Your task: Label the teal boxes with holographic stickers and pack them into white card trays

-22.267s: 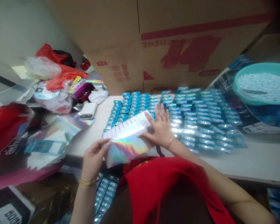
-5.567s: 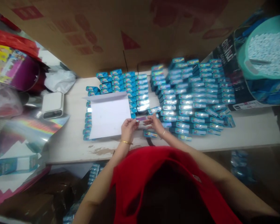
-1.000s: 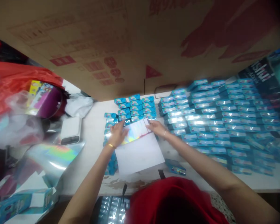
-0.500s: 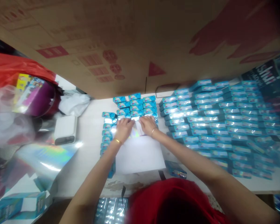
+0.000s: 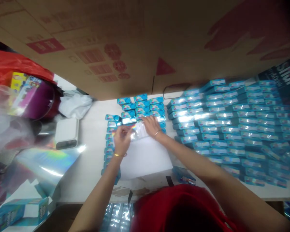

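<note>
A shiny see-through film strip (image 5: 139, 131) with rainbow glints spans the gap between my hands, over the far part of a white sheet (image 5: 146, 158). My left hand (image 5: 122, 139) is closed, its fingertips pinching the left end of the strip. On the right end lies my right hand (image 5: 151, 126), fingers stretched out and pressing down. Just beyond them stand rows of small blue boxes (image 5: 142, 109). Another column of blue boxes (image 5: 109, 144) runs down beside my left hand. Motion blur hides the exact fingertip contact.
A large cardboard box (image 5: 135, 74) walls off the back. Many stacked blue boxes (image 5: 212, 129) fill the right side. At left are a white device (image 5: 67, 132), a holographic sheet (image 5: 47, 164) and an open blue carton (image 5: 30, 211). A blue packet (image 5: 185, 176) lies near the front edge.
My left hand has moved left and toward me, lifting off from beside the boxes with the strip's end pinched. My right hand has shifted slightly, staying on the strip. More of the strip shows.
</note>
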Demonstrator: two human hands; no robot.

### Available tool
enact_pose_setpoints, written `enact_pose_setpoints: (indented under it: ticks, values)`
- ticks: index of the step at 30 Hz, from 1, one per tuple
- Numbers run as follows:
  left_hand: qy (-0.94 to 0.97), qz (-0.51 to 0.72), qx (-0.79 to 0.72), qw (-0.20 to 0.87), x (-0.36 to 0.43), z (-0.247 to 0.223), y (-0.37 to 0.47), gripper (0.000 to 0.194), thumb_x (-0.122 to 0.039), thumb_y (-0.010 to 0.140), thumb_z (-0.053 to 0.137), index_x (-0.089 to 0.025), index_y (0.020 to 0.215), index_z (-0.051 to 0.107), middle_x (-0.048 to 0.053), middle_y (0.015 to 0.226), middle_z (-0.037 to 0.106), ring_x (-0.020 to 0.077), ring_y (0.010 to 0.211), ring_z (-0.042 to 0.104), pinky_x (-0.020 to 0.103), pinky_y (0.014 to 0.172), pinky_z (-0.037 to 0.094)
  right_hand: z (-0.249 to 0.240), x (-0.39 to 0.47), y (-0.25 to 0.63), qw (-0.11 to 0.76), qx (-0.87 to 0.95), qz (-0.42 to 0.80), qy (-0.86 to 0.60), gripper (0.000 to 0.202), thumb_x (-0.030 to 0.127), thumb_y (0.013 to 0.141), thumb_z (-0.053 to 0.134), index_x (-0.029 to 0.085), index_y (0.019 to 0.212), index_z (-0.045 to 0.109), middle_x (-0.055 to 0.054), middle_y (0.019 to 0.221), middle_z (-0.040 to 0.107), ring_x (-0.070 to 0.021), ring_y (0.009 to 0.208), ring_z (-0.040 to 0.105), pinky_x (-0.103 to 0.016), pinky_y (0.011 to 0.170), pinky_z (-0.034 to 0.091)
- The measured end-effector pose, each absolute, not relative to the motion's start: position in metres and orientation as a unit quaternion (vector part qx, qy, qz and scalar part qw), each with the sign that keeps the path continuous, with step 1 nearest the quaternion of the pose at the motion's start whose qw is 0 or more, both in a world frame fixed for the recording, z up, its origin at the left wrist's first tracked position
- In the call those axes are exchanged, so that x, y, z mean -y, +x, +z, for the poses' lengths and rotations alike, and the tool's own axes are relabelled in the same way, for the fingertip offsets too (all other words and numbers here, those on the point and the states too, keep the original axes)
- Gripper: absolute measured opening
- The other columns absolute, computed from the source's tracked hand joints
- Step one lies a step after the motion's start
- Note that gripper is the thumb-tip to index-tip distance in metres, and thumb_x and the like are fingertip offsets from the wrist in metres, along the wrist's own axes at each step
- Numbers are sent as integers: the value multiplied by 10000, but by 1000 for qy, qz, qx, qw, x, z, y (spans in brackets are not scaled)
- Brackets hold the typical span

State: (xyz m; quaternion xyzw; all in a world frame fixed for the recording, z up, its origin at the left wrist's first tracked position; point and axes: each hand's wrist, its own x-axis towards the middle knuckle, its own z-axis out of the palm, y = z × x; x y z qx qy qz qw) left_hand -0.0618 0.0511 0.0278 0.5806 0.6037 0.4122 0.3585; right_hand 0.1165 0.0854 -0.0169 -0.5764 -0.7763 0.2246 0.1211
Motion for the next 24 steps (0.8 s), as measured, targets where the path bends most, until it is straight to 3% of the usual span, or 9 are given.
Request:
enact_pose_setpoints:
  ticks: [2, 5, 11, 15, 19, 24]
  values:
    - [454, 486, -626, 408, -58, 40, -59, 242, -340, 776, 660, -196, 765, 466, 7, 798, 593, 119, 691, 597, 252, 637, 511, -14, -82, 118, 198, 772, 238, -555, 363, 300, 976, 352, 162, 1257, 537, -125, 1169, 607, -256, 1109, 469, -411, 1005, 275]
    - [370, 516, -624, 456, -74, 54, -46, 283, -330, 700, 723, -190, 731, 479, -18, 707, 589, 95, 605, 572, 224, 602, 485, 2, -76, 122, 330, 721, 294, -533, 414, 456, 950, 392, 175, 1206, 557, -105, 1214, 591, -243, 1160, 474, -387, 1031, 308]
    - [315, 495, -615, 527, -102, 51, 0, 302, -337, 634, 749, -192, 707, 495, -42, 601, 558, 101, 554, 558, 216, 549, 450, 29, -84, 143, 427, 535, 399, -610, 329, 502, 904, 457, 213, 808, 580, -14, 804, 610, -172, 802, 569, -288, 781, 445]
    - [391, 461, -620, 500, -130, 37, 31, 191, -296, 678, 691, -189, 680, 533, -28, 634, 560, 119, 625, 564, 242, 630, 454, 28, -112, 185, 400, 558, 341, -642, 286, 437, 893, 476, 213, 738, 565, -6, 751, 590, -173, 766, 548, -297, 767, 413]
    - [520, 392, -661, 373, -168, 27, 57, 101, -232, 708, 648, -191, 653, 574, 11, 780, 595, 162, 788, 562, 310, 808, 457, 24, -152, 221, 289, 616, 227, -696, 260, 364, 908, 453, 206, 775, 611, -45, 860, 630, -219, 895, 540, -361, 869, 348]
    - [567, 247, -737, 273, -196, 16, 83, 89, -254, 761, 614, -197, 694, 619, 68, 944, 601, 265, 995, 536, 445, 908, 393, 8, -185, 238, 185, 663, 135, -713, 258, 305, 908, 447, 194, 824, 664, -97, 953, 623, -286, 1000, 488, -451, 929, 278]
